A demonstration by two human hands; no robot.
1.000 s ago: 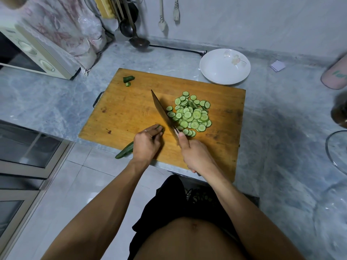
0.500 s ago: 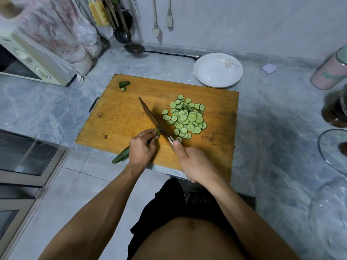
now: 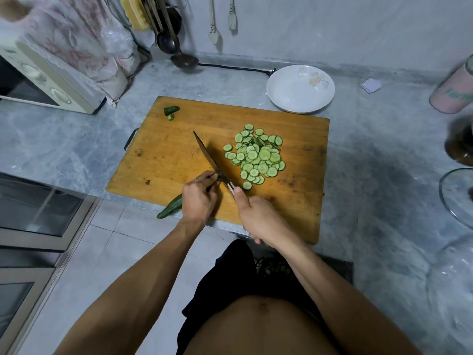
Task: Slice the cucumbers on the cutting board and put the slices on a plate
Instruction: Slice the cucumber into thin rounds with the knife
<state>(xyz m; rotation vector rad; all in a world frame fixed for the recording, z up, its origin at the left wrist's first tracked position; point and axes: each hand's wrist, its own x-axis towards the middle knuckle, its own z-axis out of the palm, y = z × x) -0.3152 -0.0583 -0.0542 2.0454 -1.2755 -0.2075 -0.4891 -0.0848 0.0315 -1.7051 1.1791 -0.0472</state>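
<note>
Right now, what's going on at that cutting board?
A person is slicing a cucumber on the wooden cutting board. The left hand pins it down while the right hand grips the knife at its cut end. A pile of slices lies right of the blade; the white plate holds none yet.

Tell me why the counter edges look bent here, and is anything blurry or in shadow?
Head view: the wide-angle lens bows the cutting board and counter toward the frame edges; the glass lid and pink container at the right look soft and stretched; a dark shadow lies on the counter right of the board; the cucumber slices and plate in the middle are sharp and evenly lit.
</note>
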